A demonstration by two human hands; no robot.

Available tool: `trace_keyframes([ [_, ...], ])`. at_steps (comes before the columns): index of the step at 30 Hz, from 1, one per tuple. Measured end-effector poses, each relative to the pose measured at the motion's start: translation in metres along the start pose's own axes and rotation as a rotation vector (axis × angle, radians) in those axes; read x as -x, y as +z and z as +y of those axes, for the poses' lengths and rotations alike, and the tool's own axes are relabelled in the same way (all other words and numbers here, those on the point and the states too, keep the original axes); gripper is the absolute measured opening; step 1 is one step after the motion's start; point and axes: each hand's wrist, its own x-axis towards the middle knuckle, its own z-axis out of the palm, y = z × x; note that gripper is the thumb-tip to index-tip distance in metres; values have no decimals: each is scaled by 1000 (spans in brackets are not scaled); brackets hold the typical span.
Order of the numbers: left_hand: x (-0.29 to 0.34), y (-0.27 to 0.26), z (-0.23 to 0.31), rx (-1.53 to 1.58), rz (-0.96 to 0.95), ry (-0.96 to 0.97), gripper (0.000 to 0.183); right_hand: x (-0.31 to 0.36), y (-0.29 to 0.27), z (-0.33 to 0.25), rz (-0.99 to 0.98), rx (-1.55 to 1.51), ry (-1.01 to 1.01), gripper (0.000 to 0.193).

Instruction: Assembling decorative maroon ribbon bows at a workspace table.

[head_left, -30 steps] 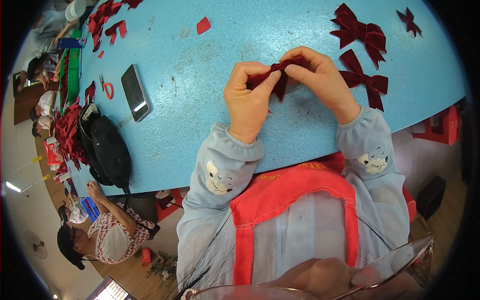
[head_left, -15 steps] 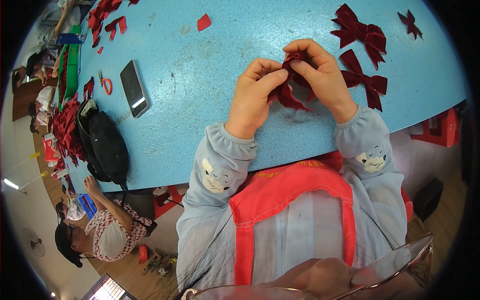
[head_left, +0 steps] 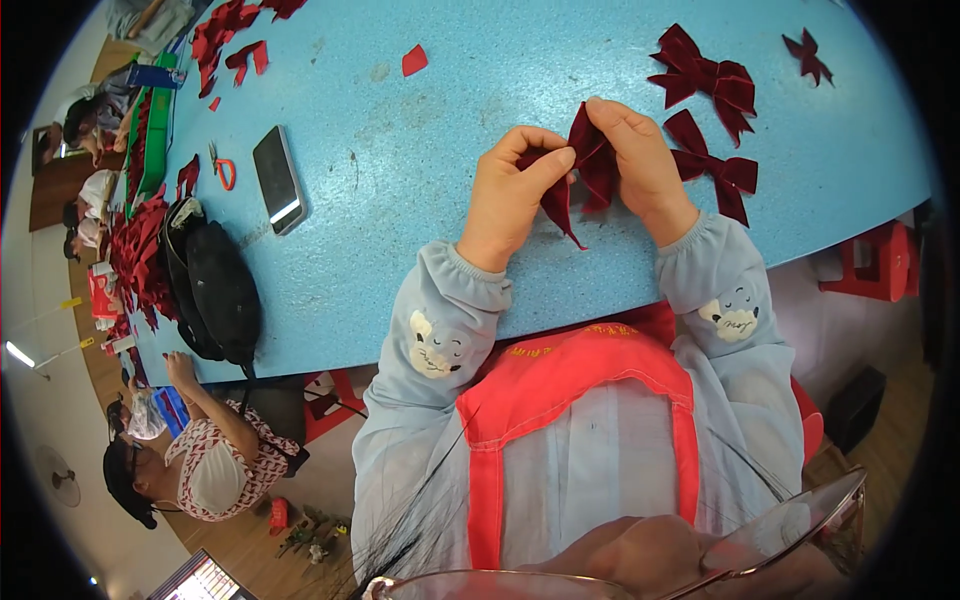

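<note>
Between my hands, just above the blue table, is a dark red velvet bow with a pointed tail hanging down. My left hand pinches its left side between thumb and curled fingers. At its right side my right hand grips it, with thumb and forefinger near the top edge. My fingers hide part of the bow. Right of my right hand lies a finished-looking velvet bow, with a larger bow beyond it and a small bow at the far right.
To the left lie a phone, red-handled scissors and a black bag. Heaped red velvet pieces and a green tray line the far left. A red scrap lies ahead. Another person sits at the left.
The bow has been turned and spread between my hands, its tail now hanging lower. My right fingers have shifted from curling over the top to gripping its right side.
</note>
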Motion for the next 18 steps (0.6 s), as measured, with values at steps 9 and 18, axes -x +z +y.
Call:
trace_keyframes([
  [9,-2,-16,12,-75,84,40,22,6,15,-1,41,143,-7,20],
  [18,9,-30,17,421,185,17,19,4,15,0,107,120,-153,20],
])
